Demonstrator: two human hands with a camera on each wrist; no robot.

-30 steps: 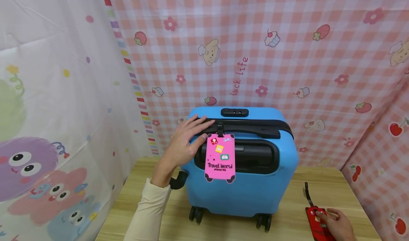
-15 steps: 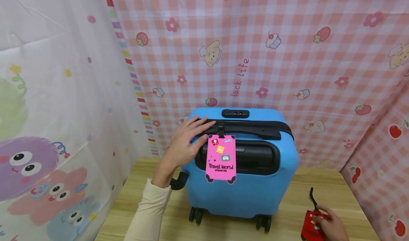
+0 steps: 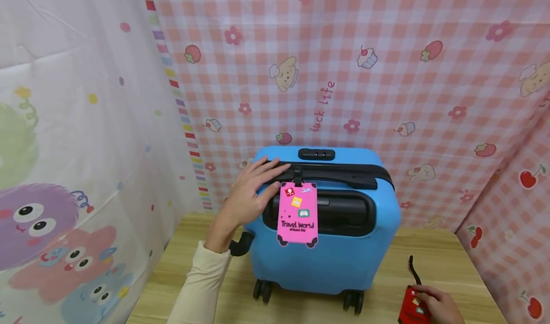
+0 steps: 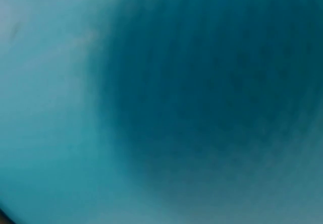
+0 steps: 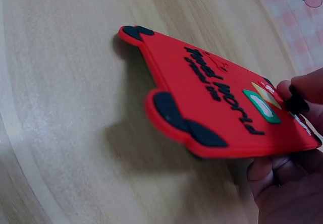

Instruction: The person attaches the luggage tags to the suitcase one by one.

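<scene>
A blue suitcase (image 3: 318, 266) stands upright on the table. My left hand (image 3: 248, 197) rests on its top left corner, fingers stretched over the black top handle (image 3: 339, 176). A pink luggage tag (image 3: 297, 216) hangs from that handle by a black strap, right beside my left thumb. At the lower right, my right hand (image 3: 440, 307) pinches a red luggage tag (image 3: 414, 307) near its strap end. Its black strap (image 3: 413, 270) sticks out away from the hand. In the right wrist view the red tag (image 5: 207, 98) is tilted, casting a shadow on the wood.
The wooden table (image 3: 434, 247) ends close to a checked pink curtain (image 3: 374, 90) behind and at the right. A white cartoon curtain (image 3: 86, 138) hangs on the left. Black wheels (image 3: 353, 301) support the suitcase. Only blurred blue fills the left wrist view.
My right hand has shifted slightly left with the red tag, and the tag's tilt and strap direction have changed. My left hand stays on the suitcase.
</scene>
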